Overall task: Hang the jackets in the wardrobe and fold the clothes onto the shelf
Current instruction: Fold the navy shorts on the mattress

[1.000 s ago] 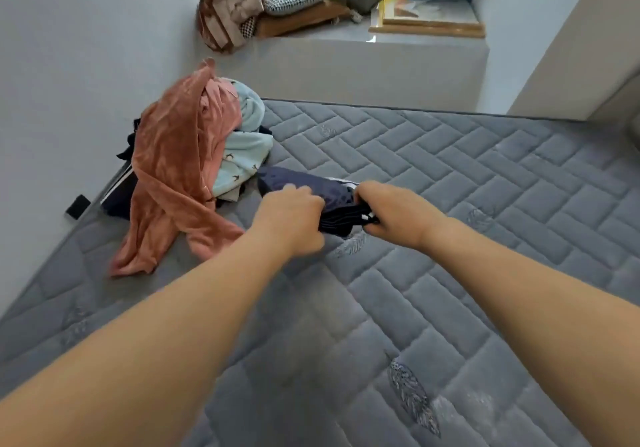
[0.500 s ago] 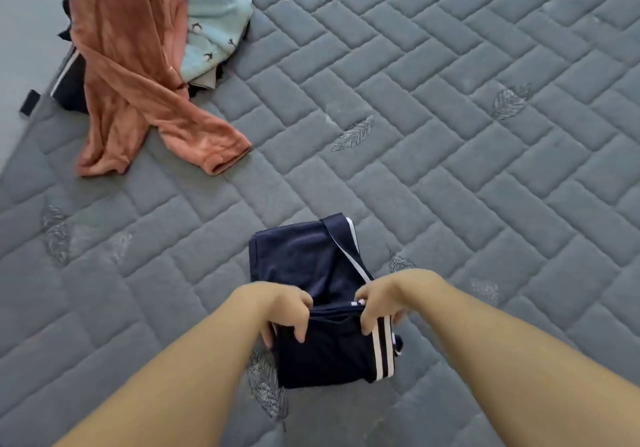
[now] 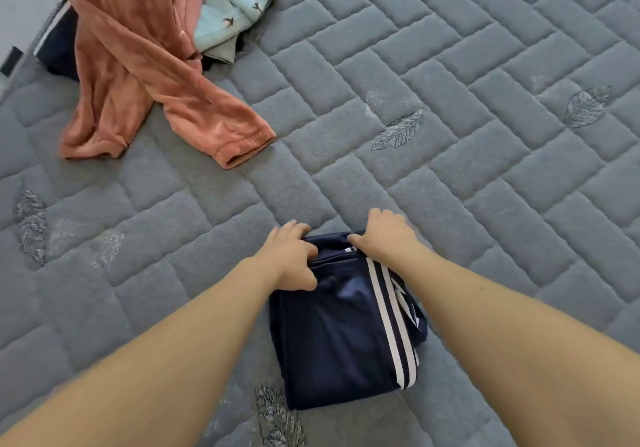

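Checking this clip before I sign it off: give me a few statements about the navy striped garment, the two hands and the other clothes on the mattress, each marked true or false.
1. Both hands, the left hand and the right hand, grip the far edge of the navy garment. True.
2. The navy garment hangs in the air. False: it lies folded on the grey mattress.
3. White stripes run along the garment's right side. True.
4. The orange garment lies under the navy one. False: it lies apart, far left.
5. A pale blue garment lies beside the orange one. True.
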